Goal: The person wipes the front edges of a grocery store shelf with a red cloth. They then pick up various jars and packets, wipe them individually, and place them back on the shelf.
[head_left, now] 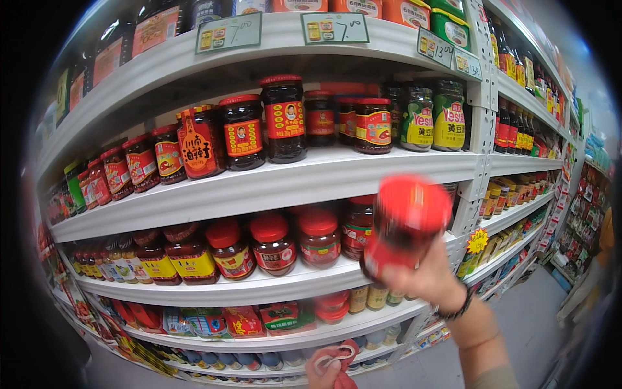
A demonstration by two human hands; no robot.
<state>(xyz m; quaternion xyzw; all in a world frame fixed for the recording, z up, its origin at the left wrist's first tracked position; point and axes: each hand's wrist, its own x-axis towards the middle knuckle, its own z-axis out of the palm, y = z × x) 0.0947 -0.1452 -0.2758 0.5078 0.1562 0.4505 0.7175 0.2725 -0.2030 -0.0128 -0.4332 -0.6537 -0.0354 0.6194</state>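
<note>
My right hand (pixel 427 277), with a dark band at the wrist, is closed round a red-lidded glass jar (pixel 405 223) of dark contents. The jar is tilted and blurred, held up in front of the shelves. Low in the view, my left hand (pixel 322 369) is closed on a crumpled red cloth (pixel 348 377) with a pale edge. Nearest behind the held jar is a row of wide red-lidded jars, among them a jar (pixel 319 240) with a red and green label. Part of that row is hidden by the held jar.
Several sauce jars line the shelf above, including a tall dark jar (pixel 285 120) and a green-labelled jar (pixel 448 117). Packets (pixel 285 318) lie on a lower shelf. A perforated white upright (pixel 478 129) stands right of the held jar. At far right, a person (pixel 593 279) is partly visible.
</note>
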